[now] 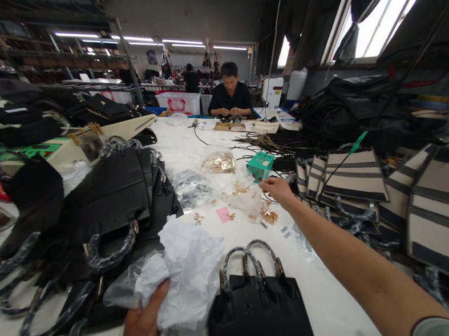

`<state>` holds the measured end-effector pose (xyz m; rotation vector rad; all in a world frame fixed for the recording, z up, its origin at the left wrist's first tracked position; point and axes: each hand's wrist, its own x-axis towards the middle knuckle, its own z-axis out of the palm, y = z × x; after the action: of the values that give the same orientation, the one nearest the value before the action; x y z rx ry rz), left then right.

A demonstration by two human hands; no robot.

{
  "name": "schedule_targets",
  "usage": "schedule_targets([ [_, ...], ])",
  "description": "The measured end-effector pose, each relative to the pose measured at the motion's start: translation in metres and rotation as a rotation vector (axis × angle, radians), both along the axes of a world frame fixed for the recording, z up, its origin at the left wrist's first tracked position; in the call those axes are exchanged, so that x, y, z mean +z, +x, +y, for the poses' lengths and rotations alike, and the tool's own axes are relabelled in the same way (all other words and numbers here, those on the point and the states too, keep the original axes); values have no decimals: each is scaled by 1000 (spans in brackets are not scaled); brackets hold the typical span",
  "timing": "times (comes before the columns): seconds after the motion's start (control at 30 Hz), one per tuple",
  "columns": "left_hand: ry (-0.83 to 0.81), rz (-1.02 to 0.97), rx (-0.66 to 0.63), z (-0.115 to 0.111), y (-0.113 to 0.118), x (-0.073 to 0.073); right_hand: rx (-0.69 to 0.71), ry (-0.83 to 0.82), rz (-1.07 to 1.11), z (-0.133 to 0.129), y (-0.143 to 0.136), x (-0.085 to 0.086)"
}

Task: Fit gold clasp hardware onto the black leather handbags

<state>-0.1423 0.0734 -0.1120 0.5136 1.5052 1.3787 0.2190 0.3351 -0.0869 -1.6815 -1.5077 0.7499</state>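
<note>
My left hand (147, 320) is closed round crumpled white paper (193, 260) and some clear plastic, left of a black handbag (257, 318). The bag stands at the near edge with its two wrapped handles upright. My right hand (277, 189) reaches far forward, its fingers pinched together beside a green box (261, 166); whatever they hold is too small to make out. Small gold metal parts (270, 215) and a pink slip (224, 215) lie on the white table (334, 299) near that hand.
Black handbags (103, 195) are piled at the left, beige striped bags (353, 174) at the right. Bagged gold parts (219, 163) and dark cords (263, 142) lie mid-table. Another person (230, 97) sits at the far end.
</note>
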Motion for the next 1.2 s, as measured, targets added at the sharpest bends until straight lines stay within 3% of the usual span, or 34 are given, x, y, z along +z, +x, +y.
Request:
schedule_targets([
  [0.3, 39, 27, -1, -1, 1, 0, 33, 203, 330, 3, -19, 35],
  [0.53, 59, 21, -10, -1, 0, -3, -59, 314, 210, 8, -9, 59],
  [0.63, 52, 24, -18, -1, -1, -5, 16, 267, 29, 4, -16, 51],
  [0.73, 51, 18, -12, -1, -2, -5, 152, 168, -147, -4, -37, 30],
  [0.83, 53, 7, -13, -2, -2, -3, 198, 88, -275, -6, -62, 6],
  [0.97, 34, -36, -21, -2, -2, -4, 128, 71, -361, 6, -76, -7],
  [1.2, 26, 11, 0, -4, 3, 1, -132, -30, -319, 50, -49, -14],
])
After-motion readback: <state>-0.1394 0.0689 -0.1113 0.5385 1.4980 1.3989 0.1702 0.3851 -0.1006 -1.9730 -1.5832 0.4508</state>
